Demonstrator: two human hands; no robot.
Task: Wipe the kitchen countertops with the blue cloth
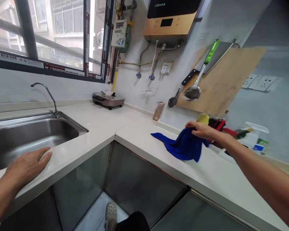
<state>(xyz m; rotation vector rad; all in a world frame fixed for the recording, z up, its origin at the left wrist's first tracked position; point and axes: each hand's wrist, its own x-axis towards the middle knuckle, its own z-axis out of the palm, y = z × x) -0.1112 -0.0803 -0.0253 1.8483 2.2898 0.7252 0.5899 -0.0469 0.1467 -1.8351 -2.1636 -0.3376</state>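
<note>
Pinched in my right hand [201,130] is a blue cloth [185,146], which droops onto the white countertop [139,136] on the right-hand run. The cloth's narrow end trails left along the surface. My left hand [27,166] lies flat on the counter edge in front of the steel sink [36,131], fingers stretched out and holding nothing. A pinkish-brown bottle [158,111] stands against the wall, a little behind the cloth.
An electric pan with a lid [109,99] sits in the counter corner. A ladle [195,89], knives and a cutting board [219,86] hang on the wall at right. Bottles and packets, including a white spray bottle [251,136], stand behind my right forearm. A thin tap [50,98] rises behind the sink.
</note>
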